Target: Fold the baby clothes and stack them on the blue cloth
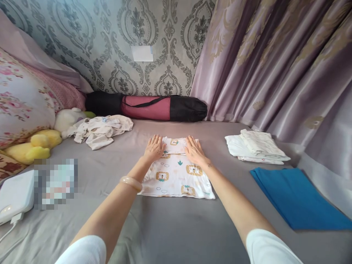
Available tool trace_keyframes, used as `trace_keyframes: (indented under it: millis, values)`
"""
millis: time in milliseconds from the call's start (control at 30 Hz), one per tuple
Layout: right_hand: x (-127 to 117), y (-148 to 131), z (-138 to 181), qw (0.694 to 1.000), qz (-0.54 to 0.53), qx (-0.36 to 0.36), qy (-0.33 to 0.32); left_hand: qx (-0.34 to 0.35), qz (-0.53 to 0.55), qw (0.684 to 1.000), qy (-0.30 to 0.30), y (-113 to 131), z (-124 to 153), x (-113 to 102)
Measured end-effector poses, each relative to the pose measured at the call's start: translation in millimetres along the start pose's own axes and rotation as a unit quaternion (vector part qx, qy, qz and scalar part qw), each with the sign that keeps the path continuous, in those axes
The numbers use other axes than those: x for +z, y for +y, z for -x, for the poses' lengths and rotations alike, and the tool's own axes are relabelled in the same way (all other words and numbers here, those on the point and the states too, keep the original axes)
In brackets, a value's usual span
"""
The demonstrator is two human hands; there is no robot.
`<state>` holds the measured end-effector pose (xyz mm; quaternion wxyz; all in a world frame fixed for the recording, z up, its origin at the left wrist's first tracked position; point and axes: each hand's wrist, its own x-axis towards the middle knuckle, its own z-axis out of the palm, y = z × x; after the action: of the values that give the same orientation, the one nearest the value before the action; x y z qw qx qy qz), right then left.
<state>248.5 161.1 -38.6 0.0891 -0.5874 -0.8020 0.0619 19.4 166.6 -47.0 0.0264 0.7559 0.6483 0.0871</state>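
Note:
A white cloth garment printed with lions (176, 172) lies on the grey bed sheet in front of me, its far part folded over toward me. My left hand (154, 148) rests flat on the left end of that fold, fingers stretched out and pointing away. On the right end of the fold lies my right hand (194, 149), also flat with its fingers extended. Neither hand grips the cloth. Some of the garment is hidden beneath my hands and forearms.
Crumpled cream clothes (103, 128) lie at the back left near a yellow plush toy (37, 145). Folded white clothes (257, 146) and a folded blue cloth (299, 198) are on the right. A rolled mat bag (147, 107) lies along the wall. A white power bank (18, 196) sits left.

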Motion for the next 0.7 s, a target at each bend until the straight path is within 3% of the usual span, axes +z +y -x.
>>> trace_keyframes:
  millis: [167, 300, 400, 567, 700]
  values:
    - [10.5, -39.1, -14.8, 0.996, 0.017, -0.083, -0.003, 0.036, -0.016, 0.999, 0.031, 15.8, -8.7, 16.4]
    - [25.1, -51.2, -22.5, 0.995, -0.001, -0.092, -0.047, 0.027, -0.019, 0.999, 0.007, 13.0, -13.3, 28.2]
    - [29.5, -47.6, -21.6, 0.995, -0.010, -0.075, -0.069, 0.025, -0.020, 0.999, -0.013, 7.1, -11.9, 28.2]
    - [25.7, -32.2, -12.9, 0.998, 0.020, -0.005, -0.054, -0.008, 0.001, 1.000, -0.030, -5.1, -7.5, 22.9]
    - [17.5, -18.0, -3.3, 0.998, 0.035, 0.031, -0.048, 0.008, 0.047, 0.998, -0.044, -22.2, -7.9, 21.4]
